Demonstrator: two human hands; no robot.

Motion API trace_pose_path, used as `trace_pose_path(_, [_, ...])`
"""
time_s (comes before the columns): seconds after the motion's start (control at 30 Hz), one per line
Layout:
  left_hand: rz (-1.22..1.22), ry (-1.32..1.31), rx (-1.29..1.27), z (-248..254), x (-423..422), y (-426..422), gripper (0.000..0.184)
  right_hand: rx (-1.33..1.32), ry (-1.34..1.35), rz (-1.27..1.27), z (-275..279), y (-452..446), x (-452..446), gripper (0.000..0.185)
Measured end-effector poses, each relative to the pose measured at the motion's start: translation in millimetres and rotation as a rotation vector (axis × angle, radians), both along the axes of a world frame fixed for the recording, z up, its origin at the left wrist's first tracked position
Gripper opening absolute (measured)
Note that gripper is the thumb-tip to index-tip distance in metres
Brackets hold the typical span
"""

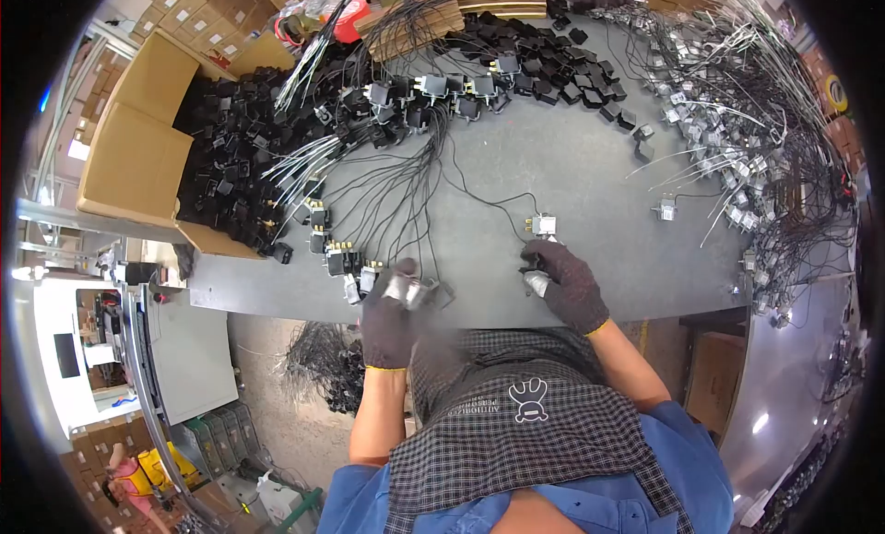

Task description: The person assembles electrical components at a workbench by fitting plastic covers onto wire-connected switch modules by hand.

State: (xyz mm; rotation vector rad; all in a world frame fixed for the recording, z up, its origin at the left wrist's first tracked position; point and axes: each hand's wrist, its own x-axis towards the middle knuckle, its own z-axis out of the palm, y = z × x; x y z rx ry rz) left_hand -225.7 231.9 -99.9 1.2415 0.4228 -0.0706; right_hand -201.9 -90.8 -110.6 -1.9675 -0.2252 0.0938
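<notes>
Dark work gloves with tape on the fingers cover both hands. My left hand (391,317), at the table's front edge, is partly smeared by motion, and what it holds is hard to make out. Just beyond it lie small wired units (341,260) with brass terminals. My right hand (570,287) has its fingers curled together near the front edge; anything inside them is hidden. Directly beyond its fingers sits a silver-and-brass unit (544,225) with a black wire.
An open cardboard box (138,156) of black parts stands at the left. Black housings (581,77) are heaped along the back of the grey table (516,165). Wired silver units (737,156) pile up at the right. A single unit (666,209) lies right of centre.
</notes>
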Motion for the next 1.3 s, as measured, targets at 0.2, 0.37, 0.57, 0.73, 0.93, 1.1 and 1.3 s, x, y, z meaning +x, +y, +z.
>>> trace_pose_path(0.2, [-0.289,0.013,0.096,40,11,-41,0.045,0.545,0.664,0.026,35,33,15,0.036])
trace_pose_path(0.37, [-0.317,-0.06,0.07,26,6,-42,0.049,0.583,0.795,0.184,36,59,27,0.033])
trace_pose_path(0.57, [-0.404,-0.13,0.45,4,1,-16,0.053,0.505,0.835,0.228,31,80,30,0.033])
trace_pose_path(0.73, [-0.22,-0.102,0.276,19,-26,-36,0.062,0.616,0.856,0.097,34,81,29,0.034])
trace_pose_path(0.93, [-0.161,-0.169,0.342,35,-26,-41,0.037,0.513,0.809,0.127,48,81,27,0.036])
trace_pose_path(1.1, [-0.211,-0.205,0.421,16,-23,-34,0.038,0.555,0.795,0.141,39,77,30,0.036])
trace_pose_path(1.3, [-0.458,-0.095,0.343,31,-13,-27,0.06,0.287,0.667,0.39,47,83,31,0.039])
